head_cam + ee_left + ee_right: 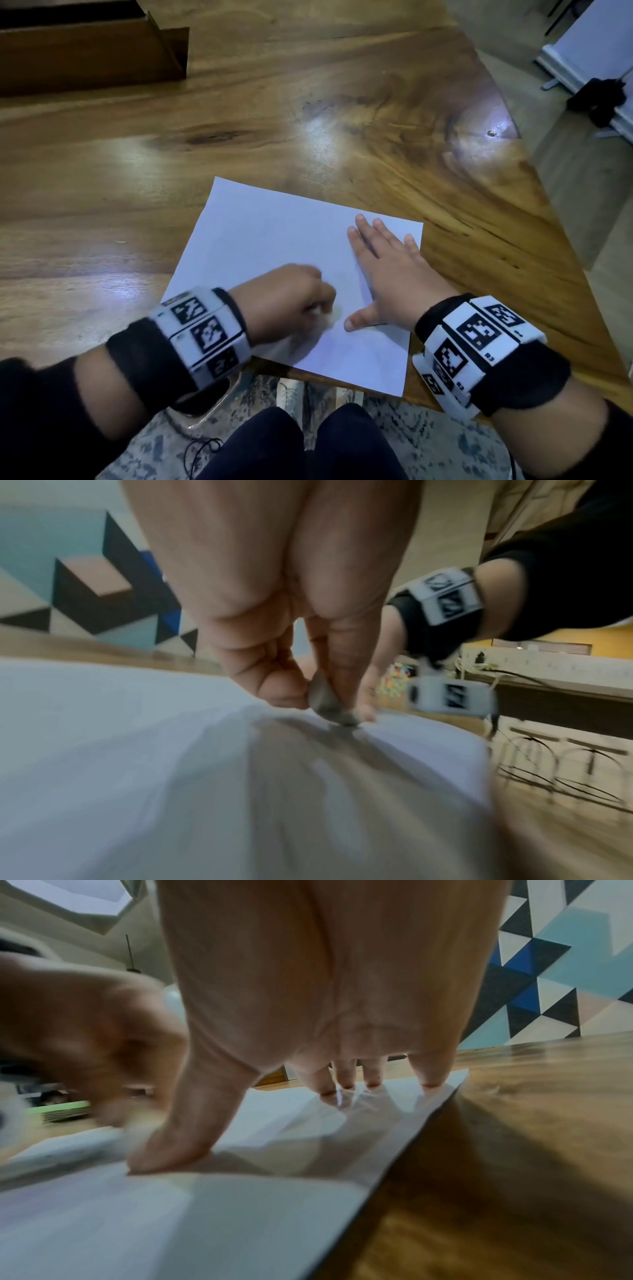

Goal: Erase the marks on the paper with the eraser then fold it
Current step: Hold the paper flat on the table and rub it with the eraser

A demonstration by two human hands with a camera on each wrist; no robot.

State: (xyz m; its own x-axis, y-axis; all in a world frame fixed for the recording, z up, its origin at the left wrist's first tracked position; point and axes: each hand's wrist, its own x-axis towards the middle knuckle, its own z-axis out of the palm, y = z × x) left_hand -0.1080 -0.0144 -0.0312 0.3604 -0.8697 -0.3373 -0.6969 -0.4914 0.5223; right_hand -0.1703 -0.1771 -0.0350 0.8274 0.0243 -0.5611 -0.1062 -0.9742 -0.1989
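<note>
A white sheet of paper (pixel 274 240) lies flat on the wooden table (pixel 171 154), its near corner over the table's front edge. My left hand (pixel 291 301) is blurred over the sheet's near part and pinches a small greyish eraser (pixel 325 699) between thumb and fingers, its tip down on the paper (pixel 103 737). My right hand (pixel 380 274) lies flat with spread fingers on the sheet's right side, the thumb (pixel 171 1139) and fingertips (pixel 346 1080) pressing the paper (pixel 240 1218). Any marks under the eraser are too blurred to make out.
A dark wooden box (pixel 92 54) sits at the table's far left. The table's right edge (pixel 534 192) runs diagonally close to the sheet. Below the front edge are my knees (pixel 308 445) and a patterned rug (pixel 411 428).
</note>
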